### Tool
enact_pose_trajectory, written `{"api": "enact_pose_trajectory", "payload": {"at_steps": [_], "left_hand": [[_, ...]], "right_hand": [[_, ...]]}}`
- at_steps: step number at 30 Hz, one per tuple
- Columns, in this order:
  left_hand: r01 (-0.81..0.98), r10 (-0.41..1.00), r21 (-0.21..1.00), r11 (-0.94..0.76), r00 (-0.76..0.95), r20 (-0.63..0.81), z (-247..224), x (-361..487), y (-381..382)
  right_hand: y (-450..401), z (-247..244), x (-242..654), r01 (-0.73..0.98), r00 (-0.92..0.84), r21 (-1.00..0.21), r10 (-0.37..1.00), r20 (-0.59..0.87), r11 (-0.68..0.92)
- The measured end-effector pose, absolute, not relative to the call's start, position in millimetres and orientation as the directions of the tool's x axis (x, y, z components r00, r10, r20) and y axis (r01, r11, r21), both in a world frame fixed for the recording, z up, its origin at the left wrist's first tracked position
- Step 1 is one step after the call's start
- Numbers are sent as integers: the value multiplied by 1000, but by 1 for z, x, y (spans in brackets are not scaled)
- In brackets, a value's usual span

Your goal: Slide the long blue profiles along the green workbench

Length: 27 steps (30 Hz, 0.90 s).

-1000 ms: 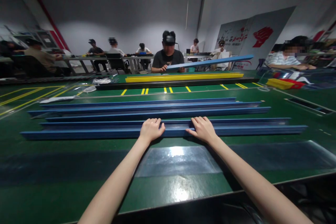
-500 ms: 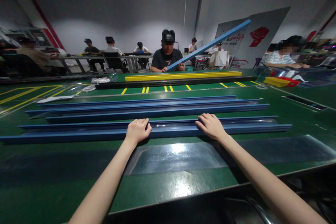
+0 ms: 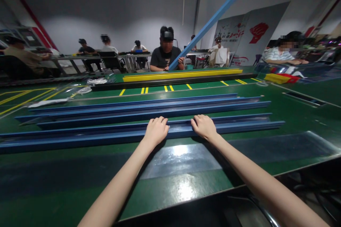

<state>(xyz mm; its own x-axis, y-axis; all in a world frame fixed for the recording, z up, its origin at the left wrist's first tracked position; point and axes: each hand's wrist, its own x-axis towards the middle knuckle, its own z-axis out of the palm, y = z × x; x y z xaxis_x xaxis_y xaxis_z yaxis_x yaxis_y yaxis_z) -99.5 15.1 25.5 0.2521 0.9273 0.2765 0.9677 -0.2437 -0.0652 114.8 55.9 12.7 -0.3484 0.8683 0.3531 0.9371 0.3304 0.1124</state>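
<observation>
Holds near blue channel [image 3: 181, 132], just beyond clear sheet [image 3: 183, 163], in curled grip of left hand [image 3: 157, 129] and right hand [image 3: 204, 127]; could skew it into blue channels [image 3: 133, 116] farther beyond sheet through uneven pushing.

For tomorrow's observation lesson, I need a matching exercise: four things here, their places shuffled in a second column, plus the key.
1. Nearest blue channel
2. Transparent sheet
3. Long yellow channel
4. Red fist

A. Shown on a grey panel
B. Just beyond the long black bar
C. Beneath the left hand and right hand
D. Closest to the near edge of the green table

Pairs: 1-C, 2-D, 3-B, 4-A.
</observation>
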Motion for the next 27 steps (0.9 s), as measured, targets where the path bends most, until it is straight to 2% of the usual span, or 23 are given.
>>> {"api": "enact_pose_trajectory", "payload": {"at_steps": [3,6,12,16,27], "left_hand": [[962,927,-42,-268,270,259,25,-73,20],[981,947,0,-194,188,259,21,-63,24],[992,941,-6,-128,123,315,15,-83,24],[997,941,-9,-75,74,330,15,-105,20],[995,967,-54,89,-74,245,28,-159,7]], "right_hand": [[53,12,91,935,-349,81,863,365,344],[51,11,73,930,-358,56,857,370,364],[46,13,65,877,-464,50,813,351,478],[42,12,78,850,-496,49,764,413,525],[58,6,160,966,-246,42,850,466,257]]}}
